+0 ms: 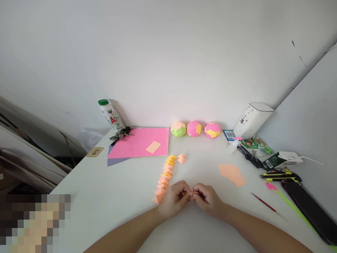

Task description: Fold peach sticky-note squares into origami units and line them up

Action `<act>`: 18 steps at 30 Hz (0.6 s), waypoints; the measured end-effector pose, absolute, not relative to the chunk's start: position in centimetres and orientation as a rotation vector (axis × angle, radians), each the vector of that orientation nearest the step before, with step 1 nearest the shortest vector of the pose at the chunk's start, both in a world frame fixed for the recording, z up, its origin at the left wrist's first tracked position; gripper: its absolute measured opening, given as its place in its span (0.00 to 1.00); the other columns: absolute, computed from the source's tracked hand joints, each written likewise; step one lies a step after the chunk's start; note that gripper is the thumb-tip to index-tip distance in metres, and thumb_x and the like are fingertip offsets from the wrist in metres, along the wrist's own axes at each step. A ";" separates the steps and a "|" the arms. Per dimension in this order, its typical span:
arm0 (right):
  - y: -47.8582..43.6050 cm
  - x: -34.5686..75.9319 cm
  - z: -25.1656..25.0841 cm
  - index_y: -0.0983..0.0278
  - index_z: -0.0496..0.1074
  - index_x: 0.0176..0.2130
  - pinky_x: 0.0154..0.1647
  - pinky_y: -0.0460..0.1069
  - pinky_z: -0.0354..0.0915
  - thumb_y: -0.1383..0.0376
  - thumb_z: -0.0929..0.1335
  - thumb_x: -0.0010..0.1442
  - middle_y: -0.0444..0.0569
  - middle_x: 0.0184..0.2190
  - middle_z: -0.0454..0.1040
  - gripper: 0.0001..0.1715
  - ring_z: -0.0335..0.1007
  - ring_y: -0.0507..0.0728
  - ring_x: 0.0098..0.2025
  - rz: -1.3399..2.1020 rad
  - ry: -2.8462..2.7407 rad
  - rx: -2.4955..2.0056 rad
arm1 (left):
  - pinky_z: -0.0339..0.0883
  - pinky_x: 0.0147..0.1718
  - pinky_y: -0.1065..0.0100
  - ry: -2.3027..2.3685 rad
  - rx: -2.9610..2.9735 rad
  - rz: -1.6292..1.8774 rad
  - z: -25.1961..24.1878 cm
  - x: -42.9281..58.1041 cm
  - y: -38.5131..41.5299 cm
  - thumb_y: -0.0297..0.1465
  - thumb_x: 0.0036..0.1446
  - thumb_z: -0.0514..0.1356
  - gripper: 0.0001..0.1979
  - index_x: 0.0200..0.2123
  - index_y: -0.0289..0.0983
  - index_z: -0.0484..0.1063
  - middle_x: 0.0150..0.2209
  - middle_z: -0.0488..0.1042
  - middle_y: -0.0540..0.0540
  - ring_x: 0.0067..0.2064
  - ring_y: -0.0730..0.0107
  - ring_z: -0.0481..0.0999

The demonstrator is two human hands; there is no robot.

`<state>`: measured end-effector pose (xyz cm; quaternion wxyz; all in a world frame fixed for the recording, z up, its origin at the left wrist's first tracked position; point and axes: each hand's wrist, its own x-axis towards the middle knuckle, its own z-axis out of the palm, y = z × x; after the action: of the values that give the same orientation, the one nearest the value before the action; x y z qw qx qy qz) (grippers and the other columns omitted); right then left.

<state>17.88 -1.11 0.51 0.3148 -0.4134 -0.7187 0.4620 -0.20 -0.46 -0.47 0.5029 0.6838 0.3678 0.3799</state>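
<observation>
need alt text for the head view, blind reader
Left hand and right hand pinch a peach paper piece over a white table. Folded paper units line up by the left hand; three paper balls sit farther back.

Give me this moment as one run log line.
left hand: pinching small orange paper piece | right hand: pinching same piece | nearby: row of folded paper units, loose flat orange paper

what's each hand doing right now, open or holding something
Left hand: closed, fingertips pinching a small orange paper piece.
Right hand: closed, pinching the same small orange paper piece.
</observation>
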 end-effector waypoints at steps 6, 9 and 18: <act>-1.0 18.0 0.3 0.61 0.54 0.24 0.19 0.44 0.46 0.66 0.61 0.58 0.36 0.18 0.52 0.12 0.44 0.48 0.19 1.128 -1.982 -1.017 | 0.55 0.22 0.73 0.896 1.649 0.885 -1.0 -0.4 -0.6 0.37 0.58 0.56 0.13 0.26 0.37 0.60 0.25 0.66 0.50 0.24 0.76 0.62; -1.0 18.1 0.2 0.61 0.54 0.24 0.20 0.44 0.46 0.67 0.61 0.57 0.37 0.18 0.52 0.12 0.45 0.48 0.19 1.056 -2.011 -0.979 | 0.50 0.21 0.73 0.893 1.695 0.885 -1.2 -0.5 -0.7 0.36 0.58 0.55 0.14 0.24 0.38 0.56 0.22 0.61 0.53 0.23 0.77 0.56; -1.1 18.0 0.3 0.62 0.60 0.26 0.17 0.43 0.49 0.66 0.62 0.61 0.38 0.16 0.58 0.12 0.50 0.47 0.16 1.003 -1.901 -0.953 | 0.49 0.20 0.72 1.047 1.584 0.985 -0.5 -0.2 -0.6 0.41 0.58 0.54 0.23 0.16 0.38 0.51 0.16 0.56 0.54 0.20 0.77 0.54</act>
<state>18.04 -1.15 0.30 0.3852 -0.3740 -0.7462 0.3936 -0.20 -0.56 -0.48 0.4806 0.6494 0.4293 0.4038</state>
